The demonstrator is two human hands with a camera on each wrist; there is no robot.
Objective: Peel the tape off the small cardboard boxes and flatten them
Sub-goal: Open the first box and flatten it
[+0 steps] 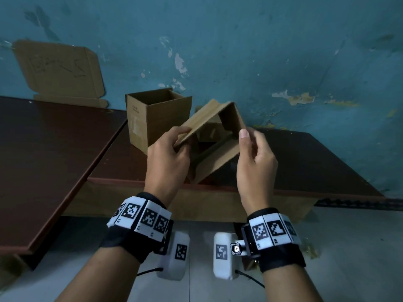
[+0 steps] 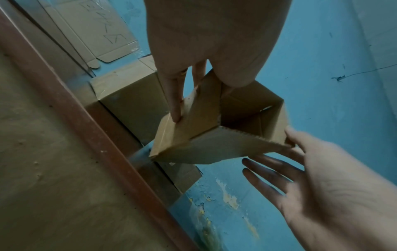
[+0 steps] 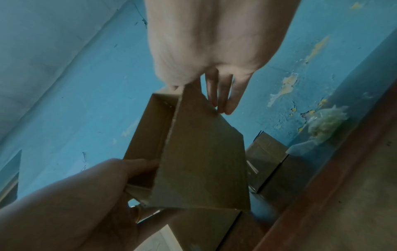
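I hold a small cardboard box (image 1: 209, 123) in the air above the brown table (image 1: 316, 162), both of its ends open and its walls skewed into a slanted tube. My left hand (image 1: 181, 138) pinches its left edge, thumb on top and fingers (image 2: 177, 108) underneath. My right hand (image 1: 247, 134) pinches the right corner, thumb on the near side and fingers (image 3: 225, 98) laid along the outer panel. In the right wrist view the box (image 3: 199, 161) hangs between both hands, with my left hand (image 3: 128, 169) at its lower end. No tape shows on it.
A taller open box (image 1: 157, 118) stands on the table behind my left hand. Flattened cardboard (image 1: 58, 70) leans on the blue wall at far left. Another small box (image 3: 266, 152) and a crumpled tape wad (image 3: 326, 120) lie near the wall. A second table (image 1: 43, 160) adjoins on the left.
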